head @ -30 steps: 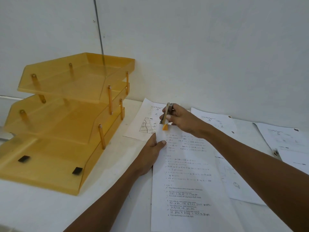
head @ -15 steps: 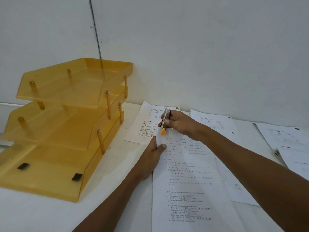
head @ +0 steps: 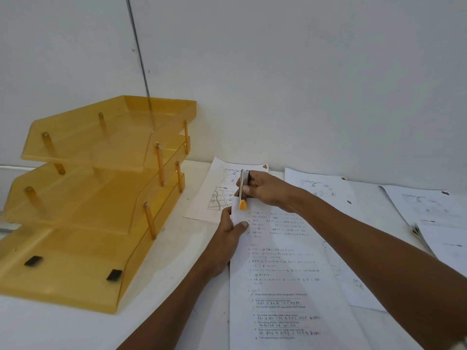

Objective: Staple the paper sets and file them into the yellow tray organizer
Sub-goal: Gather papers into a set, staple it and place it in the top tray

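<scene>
Paper set (head: 290, 286) lies on the table (head: 63, 329), its top-left corner under the stapler (head: 243, 190) near the back edge.
Head view: my right hand (head: 267, 189) curls round the stapler, nose down on that corner. My left hand (head: 227, 238) pinches the sheets just beside it, thumb on top, which I judge holds them squared for the staple. Yellow tray organizer (head: 101, 198) stands at the table's left with bare table between, and loose sheets (head: 326, 190) crowd the right.

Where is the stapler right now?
In the head view, the right hand grips the stapler at the paper set's top-left corner, right of the yellow tray organizer.
</scene>
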A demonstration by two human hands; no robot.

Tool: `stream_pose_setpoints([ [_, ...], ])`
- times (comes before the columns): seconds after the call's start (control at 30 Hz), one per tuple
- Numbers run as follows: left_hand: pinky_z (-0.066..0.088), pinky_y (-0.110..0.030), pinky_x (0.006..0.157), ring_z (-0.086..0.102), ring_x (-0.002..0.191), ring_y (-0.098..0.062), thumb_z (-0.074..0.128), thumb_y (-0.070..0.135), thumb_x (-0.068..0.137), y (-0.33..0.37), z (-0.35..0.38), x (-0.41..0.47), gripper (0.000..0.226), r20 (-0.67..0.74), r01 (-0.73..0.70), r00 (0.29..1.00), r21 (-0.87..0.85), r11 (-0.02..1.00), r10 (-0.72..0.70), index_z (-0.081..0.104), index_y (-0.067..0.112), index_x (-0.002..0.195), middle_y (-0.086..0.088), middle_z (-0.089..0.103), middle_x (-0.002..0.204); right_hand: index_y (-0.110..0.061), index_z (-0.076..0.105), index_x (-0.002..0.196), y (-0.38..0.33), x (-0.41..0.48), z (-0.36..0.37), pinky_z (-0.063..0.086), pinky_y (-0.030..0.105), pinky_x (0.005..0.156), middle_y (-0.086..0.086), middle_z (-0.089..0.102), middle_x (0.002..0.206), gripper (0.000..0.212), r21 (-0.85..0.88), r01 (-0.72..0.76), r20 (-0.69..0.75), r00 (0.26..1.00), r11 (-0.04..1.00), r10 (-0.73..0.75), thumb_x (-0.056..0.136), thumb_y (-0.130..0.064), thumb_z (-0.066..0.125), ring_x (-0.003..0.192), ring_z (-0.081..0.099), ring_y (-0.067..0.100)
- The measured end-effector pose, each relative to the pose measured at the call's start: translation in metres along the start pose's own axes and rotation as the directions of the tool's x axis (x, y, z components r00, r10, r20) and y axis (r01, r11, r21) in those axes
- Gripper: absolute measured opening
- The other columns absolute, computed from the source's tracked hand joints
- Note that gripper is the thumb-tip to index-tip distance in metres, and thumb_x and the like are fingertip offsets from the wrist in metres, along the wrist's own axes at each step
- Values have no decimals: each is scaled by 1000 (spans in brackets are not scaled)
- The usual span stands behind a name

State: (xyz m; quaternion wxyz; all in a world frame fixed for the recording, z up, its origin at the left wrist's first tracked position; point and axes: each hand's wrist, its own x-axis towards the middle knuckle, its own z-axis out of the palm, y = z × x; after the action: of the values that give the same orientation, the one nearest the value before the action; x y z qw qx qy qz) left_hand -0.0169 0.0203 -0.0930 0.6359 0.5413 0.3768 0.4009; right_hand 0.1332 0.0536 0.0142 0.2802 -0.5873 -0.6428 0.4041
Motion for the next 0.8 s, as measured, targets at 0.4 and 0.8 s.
stream_pose_setpoints([
  [0.4, 62, -38, 88, 72, 107, -17, 50, 24, 107, 6, 3, -3, 28, -2, -3, 1000, 9, 1000, 3, 39, 41, 126, 4, 67, 127, -10, 58, 114, -4, -3, -1, 49, 20, 74, 2, 72, 104, 15, 114, -19, -19, 1000, 993, 21, 102, -10, 48, 91, 67, 10],
  [0.8, 51, -14, 67, 68, 97, -8, 51, 53, 98, 8, 13, 1, 33, -249, -126, 953, 191, 973, 172, 56, 27, 118, 13, 68, 111, -7, 56, 115, 1, -3, 8, 53, 18, 76, 8, 68, 114, 18, 106, -7, -33, 999, 994, 11, 102, -2, 44, 98, 67, 15],
])
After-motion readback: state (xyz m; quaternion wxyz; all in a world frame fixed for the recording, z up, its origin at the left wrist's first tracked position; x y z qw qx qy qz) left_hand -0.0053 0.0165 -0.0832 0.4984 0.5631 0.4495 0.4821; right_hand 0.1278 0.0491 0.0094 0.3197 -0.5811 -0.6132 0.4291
